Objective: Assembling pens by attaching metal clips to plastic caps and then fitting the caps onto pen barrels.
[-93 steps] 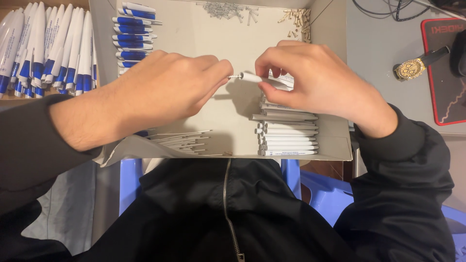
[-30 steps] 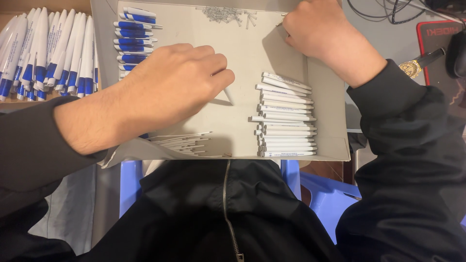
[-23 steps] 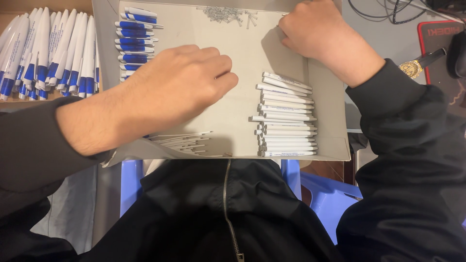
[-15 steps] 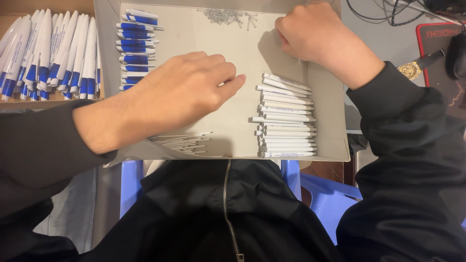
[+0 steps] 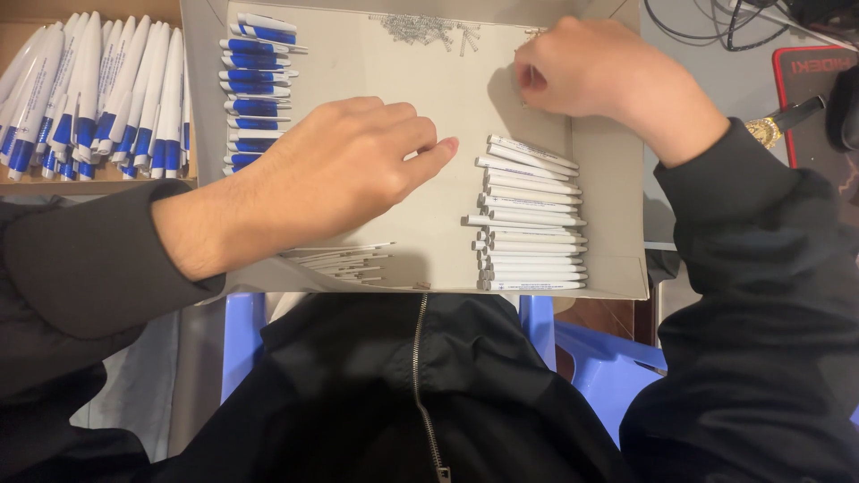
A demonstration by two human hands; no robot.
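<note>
The left hand [image 5: 344, 170] is held loosely curled, empty, over the tray [image 5: 617, 259]; the right hand [image 5: 595, 67] is curled far right, its grasp hidden.

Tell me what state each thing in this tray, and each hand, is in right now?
left hand: fingers curled, hovering over the tray's middle, grip hidden.
right hand: fingers pinched at the tray's far right corner; what it holds is hidden.
white pen barrels: stacked flat in a pile.
blue pen parts: lined up in a column.
small springs: loose heap.
thin refills: lying bundled.
cardboard tray: open.
</note>
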